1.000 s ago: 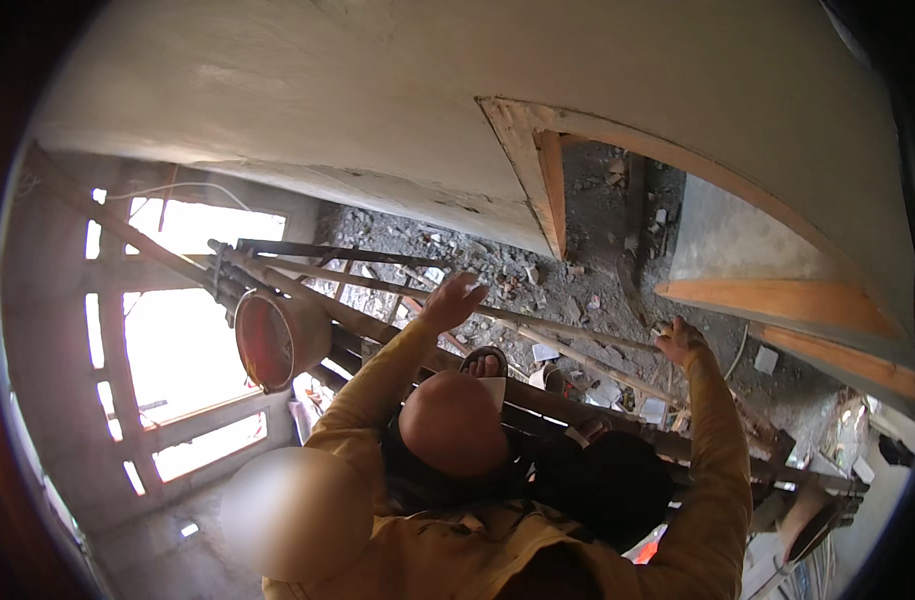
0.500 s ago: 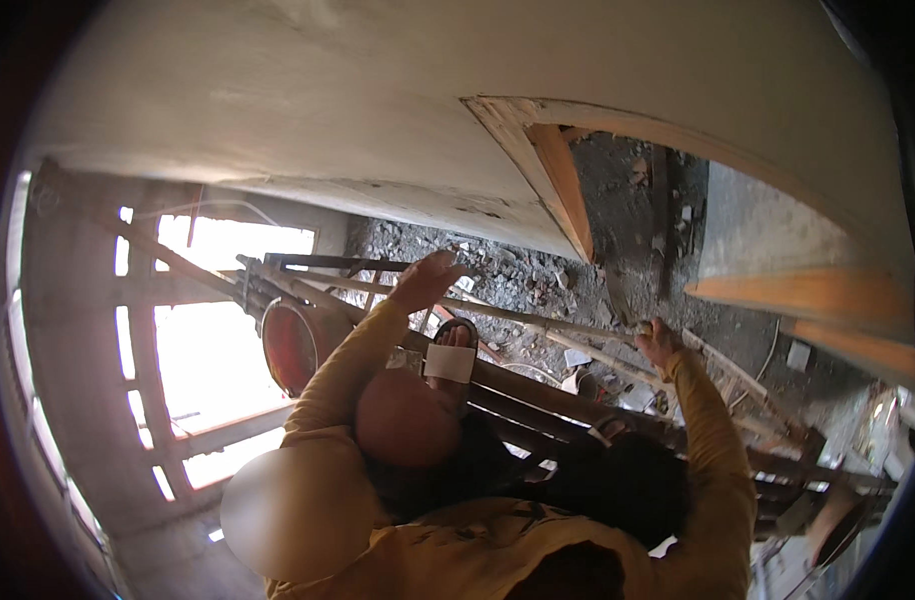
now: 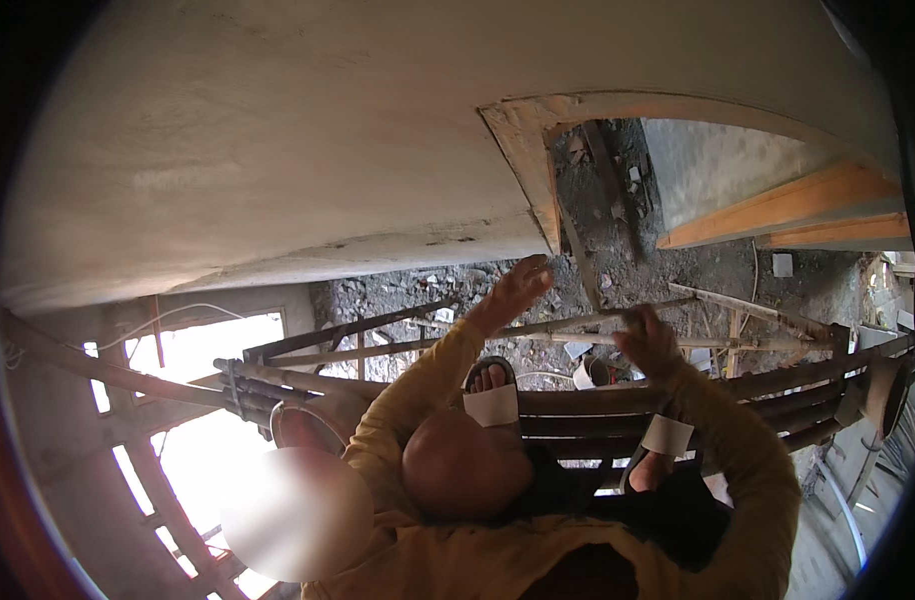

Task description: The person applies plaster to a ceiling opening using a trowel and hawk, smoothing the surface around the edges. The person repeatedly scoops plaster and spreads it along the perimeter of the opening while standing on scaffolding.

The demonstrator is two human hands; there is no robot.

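Left hand (image 3: 516,297): fingers loosely extended and parted, near the lower corner of the wooden frame (image 3: 540,175)
Right hand (image 3: 650,345): fingers curled; cannot tell whether they pinch anything
Thin pole (image 3: 578,321): runs between the hands, close by the right fingers, contact unclear
Plastered wall (image 3: 278,150): beyond the left hand, spreading leftward
Thick poles (image 3: 598,402): nearer the body than both hands, sandalled feet (image 3: 491,405) over them
Bucket (image 3: 303,428): well left of the left hand

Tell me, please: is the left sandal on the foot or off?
On. The left sandal has its pale strap across the foot, with toes showing beyond.
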